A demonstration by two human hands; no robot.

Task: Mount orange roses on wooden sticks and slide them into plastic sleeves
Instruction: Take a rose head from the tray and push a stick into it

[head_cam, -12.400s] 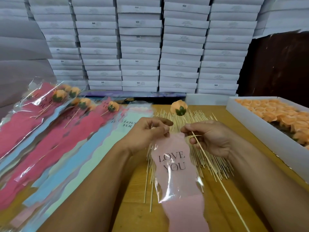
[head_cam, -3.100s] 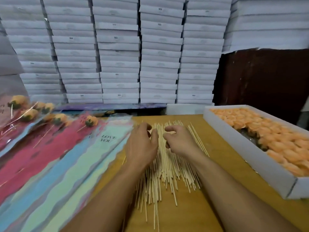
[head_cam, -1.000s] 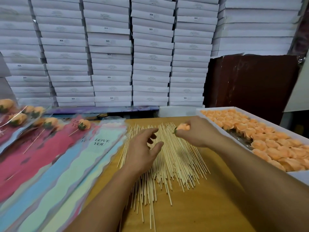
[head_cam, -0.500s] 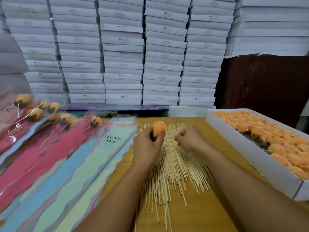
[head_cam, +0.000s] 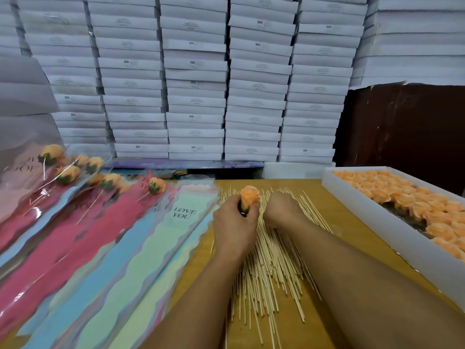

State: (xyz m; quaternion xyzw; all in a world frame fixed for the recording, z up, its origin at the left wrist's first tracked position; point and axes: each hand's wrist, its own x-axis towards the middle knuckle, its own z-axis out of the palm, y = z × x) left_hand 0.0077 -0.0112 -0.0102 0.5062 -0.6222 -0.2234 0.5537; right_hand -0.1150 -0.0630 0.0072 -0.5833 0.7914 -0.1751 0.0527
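Gripping an orange rose (head_cam: 249,196), left hand (head_cam: 232,224) hovers over sticks (head_cam: 271,260).

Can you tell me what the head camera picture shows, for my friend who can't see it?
A person's left hand holds an orange rose above a pile of wooden sticks, while the right hand, fingers curled, rests on the pile. Colourful plastic sleeves lie left; a white box of roses sits right.

Left hand (head_cam: 232,222) grips with curled fingers; right hand (head_cam: 281,210) lies fisted beside it, forearms extended.
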